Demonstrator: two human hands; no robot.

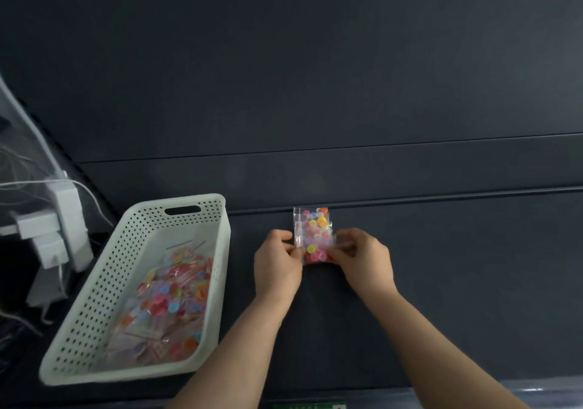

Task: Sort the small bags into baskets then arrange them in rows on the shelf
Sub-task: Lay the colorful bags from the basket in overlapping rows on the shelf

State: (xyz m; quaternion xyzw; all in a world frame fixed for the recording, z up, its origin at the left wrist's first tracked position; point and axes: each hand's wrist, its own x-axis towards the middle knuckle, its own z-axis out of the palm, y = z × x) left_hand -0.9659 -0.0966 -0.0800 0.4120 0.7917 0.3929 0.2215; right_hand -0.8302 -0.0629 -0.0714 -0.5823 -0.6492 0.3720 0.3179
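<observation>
You are holding a bag point(312, 228) of coloured buttons between both hands, over the middle of the dark shelf point(441, 282). Your left hand point(277, 260) is pinching the bag's lower left edge, with the thumb and fingers curled in against the plastic. Your right hand point(362, 260) is pinching the lower right edge in the same way, its fingers bent inward. The two hands are sitting close together with only the bag between them. The bag is clear, and its top end is reaching toward the groove at the back of the shelf, just before the wall point(284, 61). Pink, yellow and orange buttons are showing through it, and red ones are gathering at the lower end between your fingertips. You cannot tell whether that lower part is the same bag or a second one beneath it.

The white perforated basket point(94, 298) is standing to the left of your left hand, near it but apart, with its handle slot facing the back. More bags point(170, 301) of buttons are lying heaped inside it.

Further left, white adapters point(60, 219) and cables point(91, 194) are sitting at the shelf's end. A green label point(309, 405) is peeking in at the bottom edge.
</observation>
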